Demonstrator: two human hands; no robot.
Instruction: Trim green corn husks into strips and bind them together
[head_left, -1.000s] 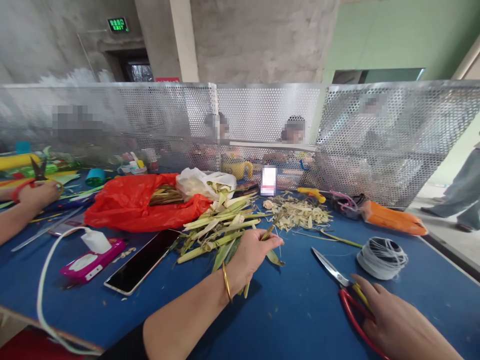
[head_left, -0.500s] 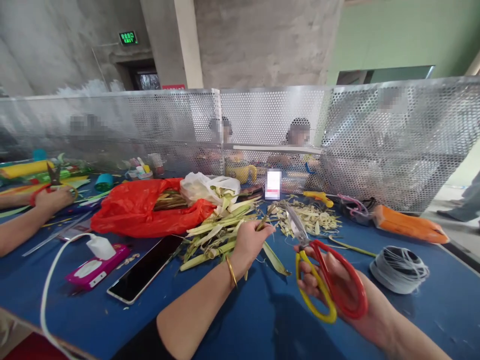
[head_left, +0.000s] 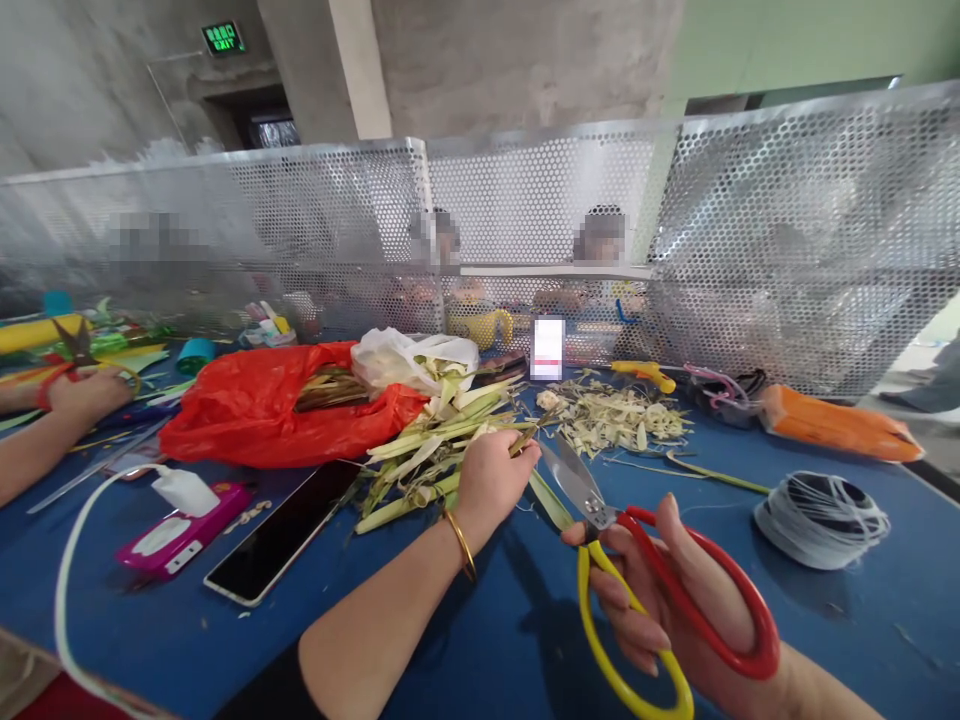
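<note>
My left hand [head_left: 495, 475] is closed on a thin dry plant strip [head_left: 529, 435], whose tip pokes out past the fingers. My right hand [head_left: 667, 590] grips scissors [head_left: 589, 495] with one red and one yellow handle. The handles are spread, and the blades point at the strip in my left hand. Behind and left of that hand lies a loose bundle of green and pale husk leaves [head_left: 420, 450]. A heap of pale trimmings [head_left: 630, 420] lies beyond the scissors. One green leaf piece [head_left: 550, 500] sits between my hands.
A red plastic bag [head_left: 240, 410] and a white bag [head_left: 412, 355] hold leaves. Nearby are a phone [head_left: 281, 535], a magenta power strip [head_left: 184, 530], a ball of grey cord [head_left: 821, 520] and an orange packet [head_left: 840, 425]. A perforated metal divider [head_left: 540, 200] runs behind. At left, a co-worker's hand [head_left: 90, 395] holds scissors.
The scissor handles have spread wider, and my right thumb has lifted. The blades have shifted left and down, closer to my left hand, which still holds the strip. The view has tilted slightly.
</note>
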